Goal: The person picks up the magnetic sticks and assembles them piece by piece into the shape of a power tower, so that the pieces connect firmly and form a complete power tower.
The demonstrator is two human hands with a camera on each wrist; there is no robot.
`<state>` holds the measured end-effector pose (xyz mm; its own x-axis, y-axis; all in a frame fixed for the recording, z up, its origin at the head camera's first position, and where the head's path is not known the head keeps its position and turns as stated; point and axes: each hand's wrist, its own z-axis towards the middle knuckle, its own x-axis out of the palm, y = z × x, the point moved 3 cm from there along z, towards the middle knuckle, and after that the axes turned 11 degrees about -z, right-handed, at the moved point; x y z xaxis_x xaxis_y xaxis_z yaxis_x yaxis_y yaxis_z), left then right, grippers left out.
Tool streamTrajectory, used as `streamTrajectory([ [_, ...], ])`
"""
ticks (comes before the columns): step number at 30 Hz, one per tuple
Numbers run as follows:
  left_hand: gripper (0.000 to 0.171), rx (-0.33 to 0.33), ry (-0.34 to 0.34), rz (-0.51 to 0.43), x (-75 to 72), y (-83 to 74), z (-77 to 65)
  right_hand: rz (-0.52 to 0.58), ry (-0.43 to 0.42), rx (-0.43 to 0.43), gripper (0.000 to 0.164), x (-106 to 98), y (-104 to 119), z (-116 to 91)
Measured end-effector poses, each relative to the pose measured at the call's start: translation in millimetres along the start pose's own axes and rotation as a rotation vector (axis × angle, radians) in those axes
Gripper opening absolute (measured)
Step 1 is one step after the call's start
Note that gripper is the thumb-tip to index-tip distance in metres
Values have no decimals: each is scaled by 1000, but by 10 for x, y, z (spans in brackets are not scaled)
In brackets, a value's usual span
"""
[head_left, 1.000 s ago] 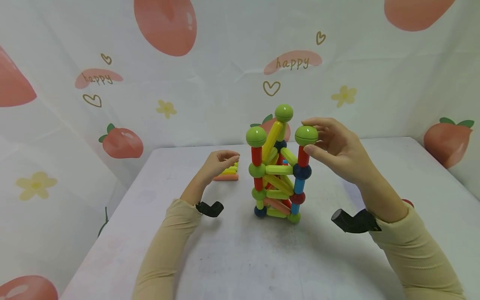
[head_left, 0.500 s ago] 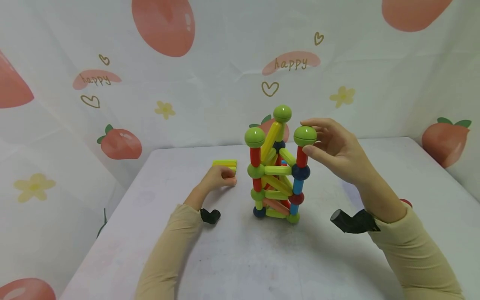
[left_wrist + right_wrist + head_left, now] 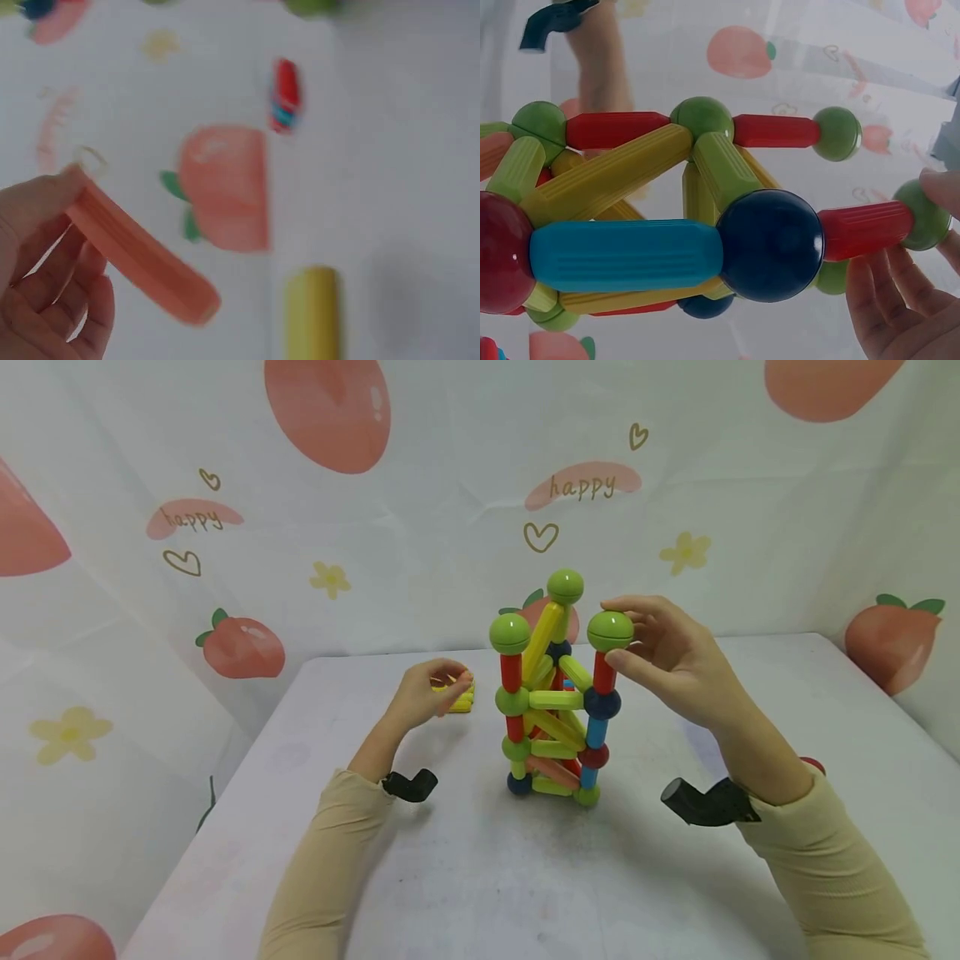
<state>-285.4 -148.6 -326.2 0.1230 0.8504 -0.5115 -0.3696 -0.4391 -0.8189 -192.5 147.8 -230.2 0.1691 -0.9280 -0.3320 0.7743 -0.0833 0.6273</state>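
Observation:
My left hand (image 3: 429,692) pinches an orange magnetic rod (image 3: 146,259) by one end between thumb and fingers, raised above the table. In the left wrist view, the rod's other end points away from the palm. A tower of magnetic rods and balls (image 3: 557,700) stands upright at the middle of the table. Three green balls top its uprights. My right hand (image 3: 678,664) holds the right-hand green ball (image 3: 611,632), fingers behind and thumb at its lower edge. Below that ball is a short red rod (image 3: 866,229), joined to a dark blue ball (image 3: 771,245).
Several yellow rods (image 3: 459,703) lie side by side on the table just beyond the left hand. A red and blue piece (image 3: 286,96) shows blurred in the left wrist view. A patterned cloth (image 3: 450,510) hangs behind the table (image 3: 480,877).
My left hand dipped to the row of rods, took hold of the orange rod at its near side, and lifted it. The right hand stays at the green ball.

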Motion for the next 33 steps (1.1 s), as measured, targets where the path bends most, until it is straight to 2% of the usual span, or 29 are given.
streamTrajectory([
  [2,27,46,-59,-95,-73,-214,-42,-2,1,-3,45,1,0,1],
  [4,29,125,-117,-181,-138,-431,-98,-1,1,-4,45,1,0,1],
  [8,30,362,-204,-366,-239,-826,-240,-5,-1,-3,45,-3,1,2],
  [12,21,579,-251,-563,-320,-1134,-387,-6,-1,4,46,-5,1,6],
  [14,20,636,-260,-653,-340,-1253,-448,-6,-1,6,46,-4,2,6],
  [17,23,668,-260,-730,-317,-1388,-518,-5,-2,8,47,-4,3,6],
  [19,24,688,-245,-740,-262,-1437,-549,-3,-2,6,47,-4,4,6],
  [21,23,707,-229,-709,-173,-1457,-572,0,-2,6,46,-3,4,5],
  [27,39,751,-213,-505,165,-1426,-600,7,-3,4,47,2,3,0],
  [30,28,787,-210,-431,294,-1425,-599,6,-3,1,47,2,0,-2],
  [33,27,810,-203,-402,384,-1428,-589,6,-1,-6,46,1,-1,-5],
])
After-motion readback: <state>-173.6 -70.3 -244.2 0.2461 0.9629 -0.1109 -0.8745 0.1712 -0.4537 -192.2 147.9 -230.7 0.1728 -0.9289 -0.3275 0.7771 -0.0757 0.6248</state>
